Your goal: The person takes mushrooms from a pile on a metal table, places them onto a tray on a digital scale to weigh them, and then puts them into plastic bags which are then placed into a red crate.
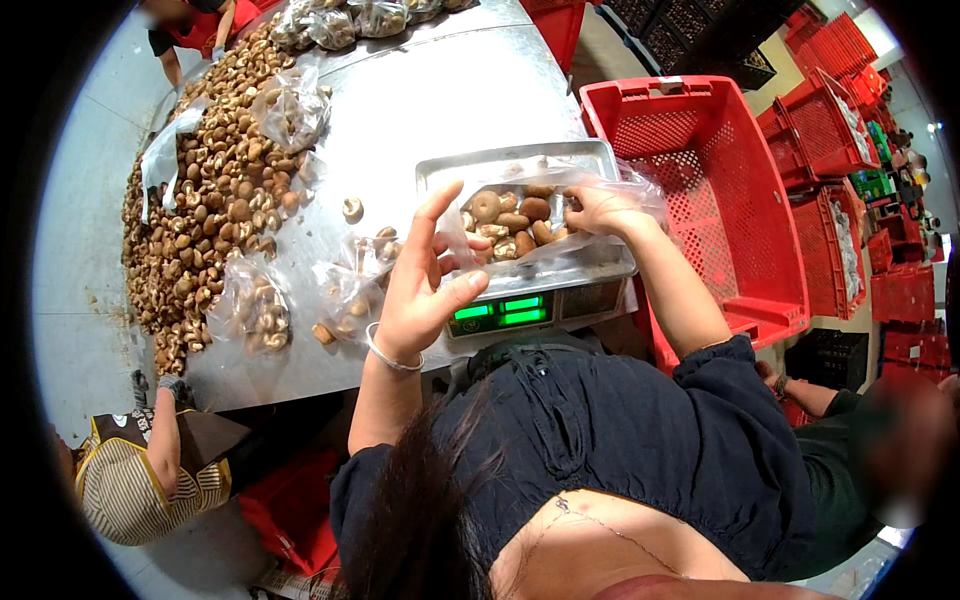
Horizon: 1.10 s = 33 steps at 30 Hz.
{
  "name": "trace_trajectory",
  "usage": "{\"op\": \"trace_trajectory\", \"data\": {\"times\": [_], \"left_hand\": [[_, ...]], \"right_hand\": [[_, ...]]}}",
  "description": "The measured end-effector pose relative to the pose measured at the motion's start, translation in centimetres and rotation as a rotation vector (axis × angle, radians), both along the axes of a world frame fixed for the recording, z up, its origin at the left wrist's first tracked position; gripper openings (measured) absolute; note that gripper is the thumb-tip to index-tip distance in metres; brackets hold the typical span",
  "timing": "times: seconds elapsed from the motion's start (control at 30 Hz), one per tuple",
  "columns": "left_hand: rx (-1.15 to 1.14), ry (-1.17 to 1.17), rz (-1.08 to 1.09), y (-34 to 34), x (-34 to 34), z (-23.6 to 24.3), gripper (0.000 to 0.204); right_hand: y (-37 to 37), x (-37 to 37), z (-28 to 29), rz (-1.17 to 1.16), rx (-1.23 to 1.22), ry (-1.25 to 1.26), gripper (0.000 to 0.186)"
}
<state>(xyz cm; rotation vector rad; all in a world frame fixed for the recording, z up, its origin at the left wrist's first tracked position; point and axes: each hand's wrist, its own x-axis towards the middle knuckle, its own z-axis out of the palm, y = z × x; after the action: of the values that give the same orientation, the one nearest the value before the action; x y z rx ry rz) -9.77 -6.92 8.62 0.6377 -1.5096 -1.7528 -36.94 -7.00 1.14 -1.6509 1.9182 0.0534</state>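
Observation:
A clear plastic bag (560, 176) of brown mushrooms (508, 221) lies on the metal pan (432, 176) of a weighing scale with a lit green display (500, 314). At the bag's left side is my left hand (428, 275), its index finger and thumb spread and its other fingers against the plastic. My right hand (603, 211) is at the bag's right end, fingers curled on the film beside the mushrooms. Its fingertips are partly hidden. More bagged mushrooms (350, 290) lie on the table just left of my left hand.
A large mushroom heap (215, 190) covers the table's left side, with filled bags (350, 20) at the far end. A red crate (740, 190) stands right of the scale; more red crates (820, 130) are stacked beyond. Co-workers stand at far left, near left (150, 480) and right.

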Motion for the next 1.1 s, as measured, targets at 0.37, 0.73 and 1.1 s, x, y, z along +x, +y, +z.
{"op": "trace_trajectory", "data": {"times": [0.37,0.73,1.1], "left_hand": [[0.013,0.054,0.08,-0.4,0.3,0.1,0.095],[-0.012,-0.081,0.01,1.3,0.8,-1.6,0.09],[-0.001,0.04,-0.064,1.3,-1.1,-0.6,0.087]], "right_hand": [[0.2,-0.8,1.2,-0.049,-0.128,0.17,0.035],[0.8,1.5,1.4,0.005,0.029,0.201,0.03],[0.3,0.3,0.2,0.061,-0.024,0.237,0.025]]}}
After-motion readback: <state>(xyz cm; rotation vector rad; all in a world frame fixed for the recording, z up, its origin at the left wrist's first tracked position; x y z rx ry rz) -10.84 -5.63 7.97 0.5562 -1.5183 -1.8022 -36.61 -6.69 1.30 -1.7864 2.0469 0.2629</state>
